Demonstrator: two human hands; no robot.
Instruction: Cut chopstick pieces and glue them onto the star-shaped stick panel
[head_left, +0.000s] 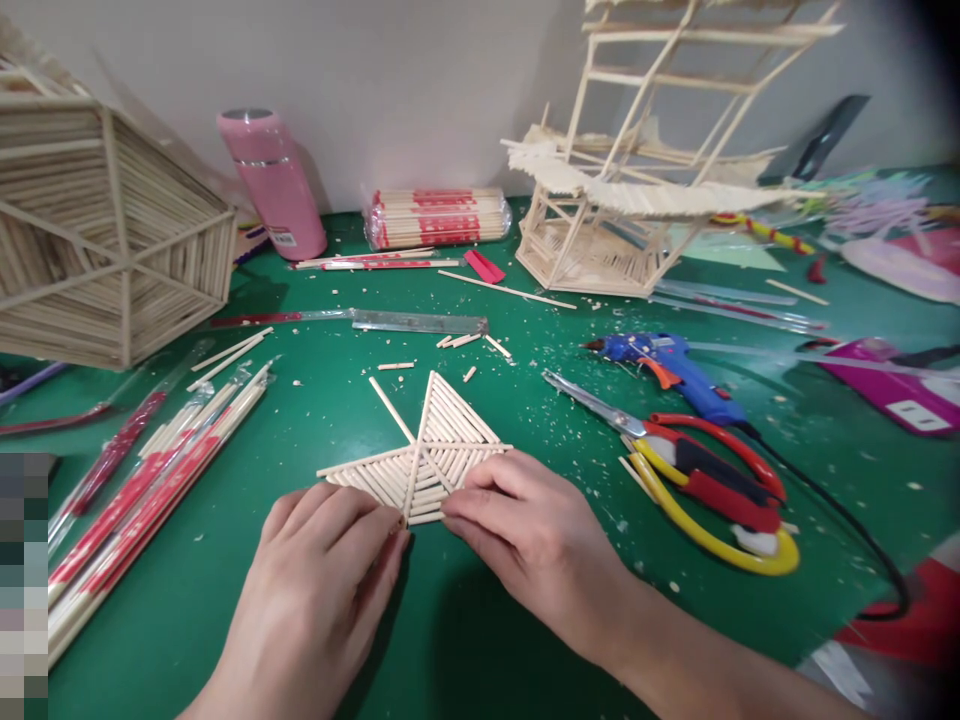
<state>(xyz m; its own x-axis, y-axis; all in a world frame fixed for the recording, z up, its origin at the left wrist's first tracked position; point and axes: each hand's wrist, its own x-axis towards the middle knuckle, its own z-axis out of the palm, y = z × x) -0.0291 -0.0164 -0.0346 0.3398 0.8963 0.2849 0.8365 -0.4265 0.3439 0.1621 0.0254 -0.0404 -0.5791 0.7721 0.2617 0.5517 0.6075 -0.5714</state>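
Note:
A flat panel of wooden sticks [382, 470] lies on the green table, its spokes meeting near the middle and short sticks filling some wedges. My left hand [322, 570] is closed at the panel's near left edge, its fingertips pinched by the end of a spoke. At the near right edge, my right hand [532, 540] pinches the panel's border with thumb and fingers. One bare spoke [391, 410] sticks out at the upper left of the panel, and the wedges beside it are unfilled. The fingers partly cover the near border.
To the right lie a blue glue gun [667, 370], scissors [600, 402] and red-and-yellow-handled pliers [720, 490]. Stick bundles [172, 480] lie left. Behind stand a pink bottle [274, 185], a wrapped stick pack [439, 217], a stick frame model [600, 220] and a large stick panel [112, 240].

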